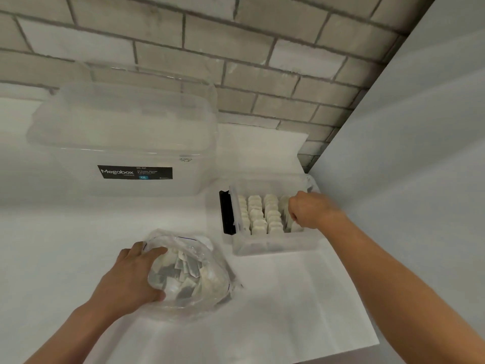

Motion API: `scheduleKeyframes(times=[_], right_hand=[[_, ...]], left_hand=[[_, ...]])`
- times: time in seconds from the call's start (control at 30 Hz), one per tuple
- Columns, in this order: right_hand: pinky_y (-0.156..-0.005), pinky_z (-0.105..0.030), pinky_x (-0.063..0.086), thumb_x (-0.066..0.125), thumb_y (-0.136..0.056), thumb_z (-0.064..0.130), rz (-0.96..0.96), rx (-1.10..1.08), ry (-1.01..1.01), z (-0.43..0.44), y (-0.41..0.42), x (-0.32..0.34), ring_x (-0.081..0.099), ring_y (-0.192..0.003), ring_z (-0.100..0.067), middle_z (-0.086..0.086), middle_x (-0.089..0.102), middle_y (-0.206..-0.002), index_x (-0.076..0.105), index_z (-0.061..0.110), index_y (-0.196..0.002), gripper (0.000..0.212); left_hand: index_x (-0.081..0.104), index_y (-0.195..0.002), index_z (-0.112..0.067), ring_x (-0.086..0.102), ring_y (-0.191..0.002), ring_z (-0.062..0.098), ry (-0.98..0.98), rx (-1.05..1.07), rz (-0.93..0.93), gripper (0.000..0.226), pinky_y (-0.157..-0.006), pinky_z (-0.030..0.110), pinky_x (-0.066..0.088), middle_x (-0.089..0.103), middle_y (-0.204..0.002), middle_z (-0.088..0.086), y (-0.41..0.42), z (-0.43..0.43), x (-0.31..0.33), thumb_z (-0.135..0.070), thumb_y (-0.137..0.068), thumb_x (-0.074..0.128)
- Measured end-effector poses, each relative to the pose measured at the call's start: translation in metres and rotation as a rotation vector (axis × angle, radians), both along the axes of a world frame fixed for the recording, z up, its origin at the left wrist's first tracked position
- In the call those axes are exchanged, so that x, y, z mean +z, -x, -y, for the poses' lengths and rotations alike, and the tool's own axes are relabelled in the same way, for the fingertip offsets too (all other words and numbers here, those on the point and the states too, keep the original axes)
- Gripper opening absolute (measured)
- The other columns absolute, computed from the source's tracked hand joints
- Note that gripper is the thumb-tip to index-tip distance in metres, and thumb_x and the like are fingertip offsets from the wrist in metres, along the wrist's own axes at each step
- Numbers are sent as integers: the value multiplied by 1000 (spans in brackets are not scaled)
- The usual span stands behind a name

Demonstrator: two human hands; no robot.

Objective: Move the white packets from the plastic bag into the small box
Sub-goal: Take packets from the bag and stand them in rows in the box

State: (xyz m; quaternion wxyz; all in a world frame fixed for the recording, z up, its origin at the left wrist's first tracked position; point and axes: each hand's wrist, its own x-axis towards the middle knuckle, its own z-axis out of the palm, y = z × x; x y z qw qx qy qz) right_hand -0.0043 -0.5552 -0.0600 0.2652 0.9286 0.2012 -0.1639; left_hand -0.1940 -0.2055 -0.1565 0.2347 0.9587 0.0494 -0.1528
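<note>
The fingers (154, 252) of our left hand (133, 277) curl round the side of the crumpled clear plastic bag (210, 277), gripping it, with loose white packets (183, 269) inside. Our right hand (309, 210) curls its fingers down over the rightmost row of upright packets in the small clear plastic box (270, 245); we cannot tell whether they hold one. Both containers sit near each other on the white desk (301, 298).

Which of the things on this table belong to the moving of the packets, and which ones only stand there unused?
Belonging to the job: plastic bag, gripped by the left hand; white packets, in rows in the small box; right hand, curled inside that box.
Only lying about: large clear Megabox container; white sheet behind the small box.
</note>
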Motion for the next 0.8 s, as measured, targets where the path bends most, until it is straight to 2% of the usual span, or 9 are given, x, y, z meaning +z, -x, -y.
scheduleKeyframes(times=[0.13,0.3,0.4,0.57,0.67,0.73,0.8], right_hand=[[-72,-35,41,51,-93,3,35,-14,4,-1,-2,-1,64,-105,-35,-12,58,-119,61,12,-116,26],[-75,-35,38,48,-97,0,21,-7,107,-7,4,-2,62,-112,-34,-13,57,-124,55,7,-125,30],[-81,-37,47,52,-97,5,15,-56,55,-4,4,2,60,-115,-37,-15,55,-127,54,7,-126,29],[-85,-38,55,67,-91,33,152,-194,-321,-2,22,44,64,-101,-32,-8,67,-114,72,24,-110,22],[-79,-28,51,73,-90,28,284,-126,-747,-29,71,67,64,-80,-16,6,74,-95,78,25,-100,12],[-70,-16,44,75,-88,26,252,-92,-1040,-66,115,74,64,-72,-7,15,72,-87,78,28,-91,4],[-66,-10,44,77,-87,28,64,-84,-1224,-106,151,64,68,-76,-6,18,72,-85,79,30,-88,3]], left_hand=[[37,-146,-42,37,-121,18,-23,3,-16,95,-90,33,50,36,-129,-9,-1,0,1,-49,-59,76],[38,-146,-40,37,-118,18,-33,-8,-14,95,-89,33,50,36,-126,-9,-3,-1,-1,-50,-60,76],[37,-146,-40,36,-118,19,-21,-9,-13,96,-90,35,50,36,-127,-9,-2,-3,-4,-50,-59,76],[40,-145,-40,39,-123,24,48,2,14,88,-97,39,47,39,-128,-4,2,-7,-4,-49,-66,78],[50,-138,-42,49,-115,28,144,6,89,72,-99,35,44,38,-112,-6,5,-12,-3,-39,-72,79],[55,-134,-41,51,-114,26,184,6,127,65,-97,32,44,41,-111,-4,8,-14,0,-30,-74,79],[61,-129,-38,54,-114,24,215,33,160,58,-91,29,45,44,-112,-3,10,-14,4,-22,-75,76]])
